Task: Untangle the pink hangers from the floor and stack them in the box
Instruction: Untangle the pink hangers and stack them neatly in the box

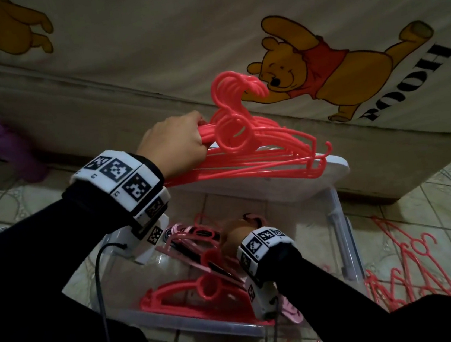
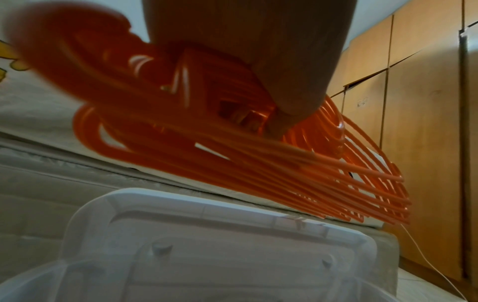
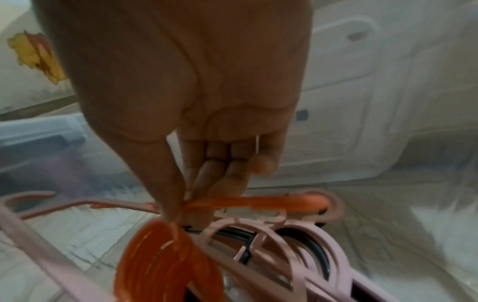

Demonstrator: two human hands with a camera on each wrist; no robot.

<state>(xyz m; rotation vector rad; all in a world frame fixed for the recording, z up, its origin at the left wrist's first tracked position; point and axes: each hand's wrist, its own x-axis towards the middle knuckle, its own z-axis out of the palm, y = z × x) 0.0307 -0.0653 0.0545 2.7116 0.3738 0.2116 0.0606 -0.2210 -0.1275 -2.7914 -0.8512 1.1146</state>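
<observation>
My left hand (image 1: 186,141) grips a thick bundle of pink hangers (image 1: 253,150) at the neck, holding it in the air over the back of the clear plastic box (image 1: 344,235). The left wrist view shows my fingers (image 2: 282,114) curled round the same bundle (image 2: 232,163). My right hand (image 1: 236,236) is down inside the box on a stack of pink hangers (image 1: 205,290). In the right wrist view, its thumb and fingers (image 3: 189,202) pinch a bright pink hanger (image 3: 258,202) lying on paler pink hangers (image 3: 297,233).
The box's pale lid (image 1: 291,184) leans against a bed covered by a cartoon bear sheet (image 1: 320,74). Several loose pink hangers (image 1: 401,268) lie tangled on the tiled floor right of the box. A purple object (image 1: 11,146) stands far left.
</observation>
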